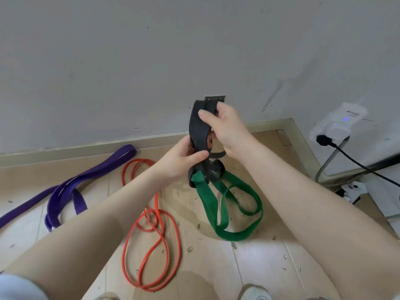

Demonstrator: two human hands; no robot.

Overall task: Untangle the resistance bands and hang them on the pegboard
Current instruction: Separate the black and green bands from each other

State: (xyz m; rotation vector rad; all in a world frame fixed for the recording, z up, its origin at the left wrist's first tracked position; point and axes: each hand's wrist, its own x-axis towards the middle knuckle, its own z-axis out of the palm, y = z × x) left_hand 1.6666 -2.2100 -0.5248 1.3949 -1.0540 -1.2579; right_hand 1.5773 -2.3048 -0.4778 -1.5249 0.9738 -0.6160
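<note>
A black band is knotted with a green band whose loops hang down to the wooden floor. My right hand grips the upper loop of the black band, thumb across its front. My left hand pinches the black band lower down, just above the knot. A small metal bracket is fixed to the wall right behind the top of the black loop. An orange band and a purple band lie loose on the floor to the left. No pegboard is visible.
A grey wall stands straight ahead above a skirting board. At the right a white plug-in device with a blue light, a black cable and a white power strip sit by the wall. My shoes show at the bottom edge.
</note>
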